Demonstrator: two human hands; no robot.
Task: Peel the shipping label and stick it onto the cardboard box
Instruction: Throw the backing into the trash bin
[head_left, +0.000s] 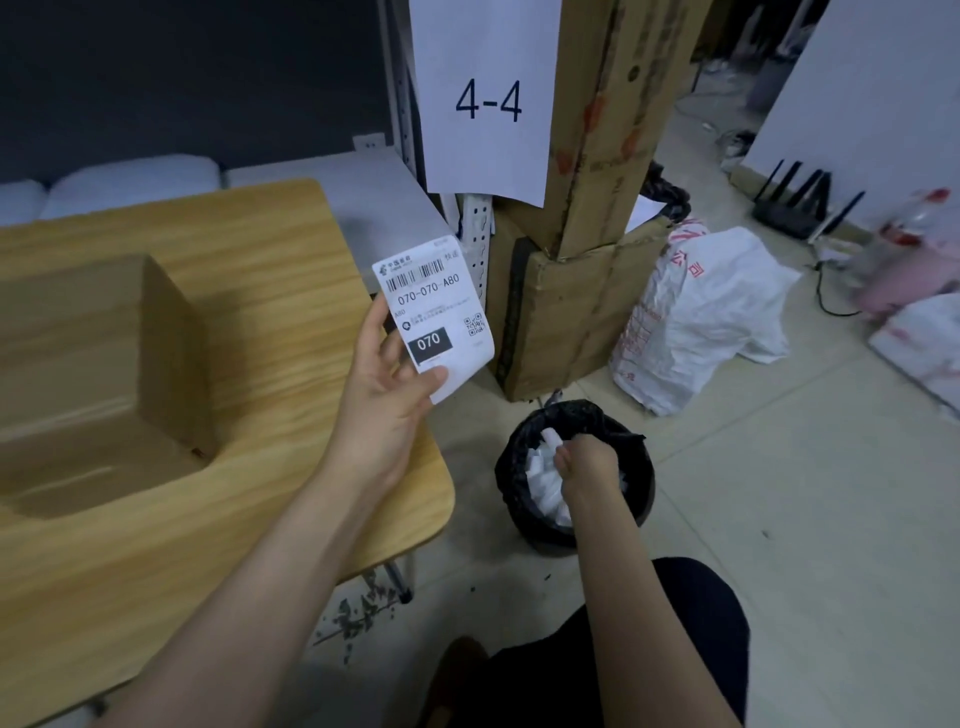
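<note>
My left hand (387, 387) holds a white shipping label (434, 312) upright by its lower edge, just past the right edge of the wooden table (270, 291). The label shows barcodes and "070". A plain cardboard box (98, 364) rests on the table to the left of that hand. My right hand (584, 460) reaches down into a black-lined waste bin (519, 467) on the floor, fingers curled around a white strip of paper (550, 441) among several other white scraps.
Tall cardboard sheets (561, 312) and a paper sign reading "4-4" (488, 98) stand against a metal rack behind the bin. White plastic bags (701, 312) lie on the tiled floor to the right. A black router (789, 208) sits by the far wall.
</note>
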